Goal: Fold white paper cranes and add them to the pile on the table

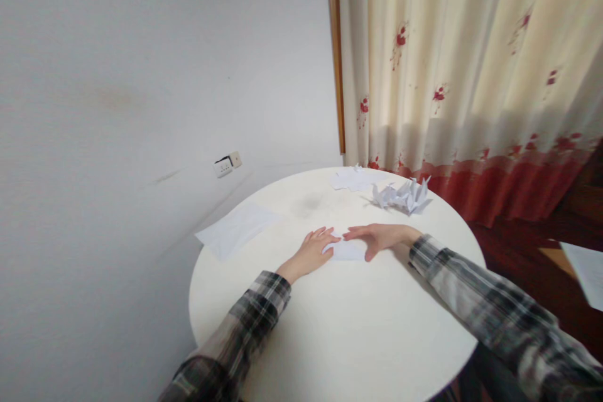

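Note:
A small piece of white paper (347,253) lies on the round white table (330,320), between my two hands. My left hand (315,251) rests over its left side with the fingers stretched out and lying flat. At its right edge is my right hand (377,237), thumb and fingers spread apart around the corner. Parts of the paper are hidden under the fingers. Beyond my right hand stands a cluster of folded white paper cranes (402,195).
A larger white sheet (238,227) lies at the table's left edge, by the wall with a socket (223,167). More white paper (353,179) is at the far edge. A flowered curtain (447,75) hangs behind. Papers (586,273) show at the right.

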The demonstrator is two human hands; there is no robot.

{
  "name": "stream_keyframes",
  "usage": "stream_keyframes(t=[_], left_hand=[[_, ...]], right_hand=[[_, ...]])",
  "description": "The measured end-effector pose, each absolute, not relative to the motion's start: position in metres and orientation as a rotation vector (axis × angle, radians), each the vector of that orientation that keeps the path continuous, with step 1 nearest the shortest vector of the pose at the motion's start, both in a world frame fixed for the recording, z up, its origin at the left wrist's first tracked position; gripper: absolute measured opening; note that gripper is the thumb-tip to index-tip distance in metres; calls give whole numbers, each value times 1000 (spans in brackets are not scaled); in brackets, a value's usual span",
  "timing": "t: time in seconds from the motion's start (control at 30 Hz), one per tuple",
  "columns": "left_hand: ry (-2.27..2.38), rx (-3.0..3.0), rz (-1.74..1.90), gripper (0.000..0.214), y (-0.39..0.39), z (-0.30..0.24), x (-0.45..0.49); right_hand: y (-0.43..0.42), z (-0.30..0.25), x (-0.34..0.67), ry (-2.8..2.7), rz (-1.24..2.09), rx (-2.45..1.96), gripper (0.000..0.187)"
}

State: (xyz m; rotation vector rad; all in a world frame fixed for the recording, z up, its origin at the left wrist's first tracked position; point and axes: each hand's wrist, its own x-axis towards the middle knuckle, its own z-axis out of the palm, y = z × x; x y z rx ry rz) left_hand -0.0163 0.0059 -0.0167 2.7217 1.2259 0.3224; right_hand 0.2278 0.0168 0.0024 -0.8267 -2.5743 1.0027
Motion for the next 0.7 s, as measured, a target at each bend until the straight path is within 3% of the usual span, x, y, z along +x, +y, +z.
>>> stream_keyframes(t=[0.23, 0.7], left_hand=[[1200, 2709, 349, 33, 5, -17, -17], [1192, 2718, 378, 34, 3, -15, -16]], right_hand=[[7, -3, 212, -2142, 1282, -712, 46], [11, -1, 209, -2142, 1149, -793, 35]])
